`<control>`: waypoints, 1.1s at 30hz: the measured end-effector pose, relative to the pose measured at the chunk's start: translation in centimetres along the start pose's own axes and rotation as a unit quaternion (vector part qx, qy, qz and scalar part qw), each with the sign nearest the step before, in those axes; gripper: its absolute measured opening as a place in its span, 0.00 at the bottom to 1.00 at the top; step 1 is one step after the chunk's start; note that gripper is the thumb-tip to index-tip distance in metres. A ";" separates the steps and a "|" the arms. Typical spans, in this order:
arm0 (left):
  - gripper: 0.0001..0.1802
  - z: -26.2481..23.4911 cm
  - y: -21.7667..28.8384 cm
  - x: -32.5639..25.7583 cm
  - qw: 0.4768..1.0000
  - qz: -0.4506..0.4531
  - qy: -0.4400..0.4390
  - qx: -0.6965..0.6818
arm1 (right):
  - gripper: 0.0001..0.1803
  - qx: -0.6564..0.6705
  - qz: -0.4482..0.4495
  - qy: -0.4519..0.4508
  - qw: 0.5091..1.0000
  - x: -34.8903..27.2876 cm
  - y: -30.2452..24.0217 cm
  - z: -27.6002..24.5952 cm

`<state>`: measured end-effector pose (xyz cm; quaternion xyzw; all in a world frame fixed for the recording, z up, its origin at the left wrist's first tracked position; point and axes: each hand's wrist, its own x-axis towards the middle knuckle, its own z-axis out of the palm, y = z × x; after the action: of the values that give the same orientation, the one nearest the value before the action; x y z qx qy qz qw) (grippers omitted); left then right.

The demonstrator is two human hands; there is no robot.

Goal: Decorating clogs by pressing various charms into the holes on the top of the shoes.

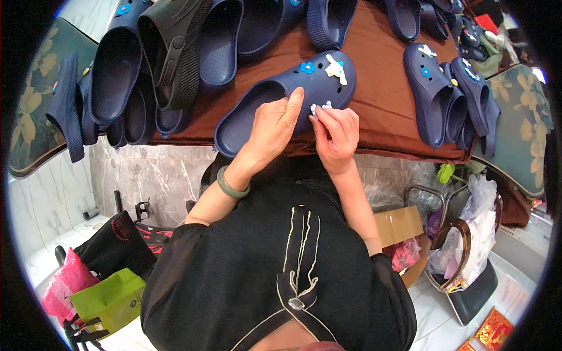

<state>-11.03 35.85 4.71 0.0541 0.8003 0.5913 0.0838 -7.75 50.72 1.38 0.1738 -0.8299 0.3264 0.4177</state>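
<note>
A navy clog (243, 111) lies tilted at the near edge of the table, its toe pointing up and right. My left hand (272, 126) holds its near side, thumb along the upper and the other fingers mostly hidden. A blue flower charm (308, 68) and a white cartoon-figure charm (335, 69) sit on top of the clog. My right hand (336, 137) is closed in a pinch at the clog's near side, gripping a small white and pale-blue charm (319, 109). Whether that charm is seated in a hole is hidden by my fingers.
Several navy clogs (117, 76) and a black clog (172, 52) crowd the left of the brown-covered table (374, 88). More decorated clogs (430, 99) stand at the right. Below are a green bag (111, 298), a pink bag (70, 286) and a chair (477, 292) with plastic bags.
</note>
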 end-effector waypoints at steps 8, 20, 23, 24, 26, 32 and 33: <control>0.30 0.2 -1.1 0.3 1.000 0.007 0.021 -0.006 | 0.19 -0.048 -0.012 -0.039 0.998 -1.3 -1.0 0.2; 0.29 0.0 -1.6 0.2 0.999 0.020 0.004 -0.026 | 0.19 -0.051 -0.014 -0.042 0.998 -0.9 -0.8 0.3; 0.29 0.1 -1.1 0.2 1.000 0.013 0.003 -0.021 | 0.20 -0.105 -0.026 -0.094 0.990 -0.8 -1.1 -0.4; 0.29 0.1 -1.1 0.2 1.000 0.019 0.005 -0.014 | 0.20 -0.114 -0.017 -0.119 0.986 -0.5 -1.8 -0.6; 0.29 0.1 -1.3 0.3 1.000 0.025 0.007 -0.008 | 0.21 -0.127 -0.007 -0.164 0.978 0.2 -2.7 -1.0; 0.29 0.4 -0.9 0.8 0.999 0.035 0.021 0.004 | 0.20 -0.140 -0.003 -0.192 0.971 1.6 -3.1 -0.9; 0.28 0.3 -0.9 0.8 0.999 0.027 0.016 0.016 | 0.20 -0.140 -0.001 -0.189 0.972 1.4 -3.1 -0.8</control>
<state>-11.72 35.97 3.68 0.0675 0.8093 0.5809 0.0548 -6.36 49.00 4.12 0.1731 -0.9311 0.1679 0.2736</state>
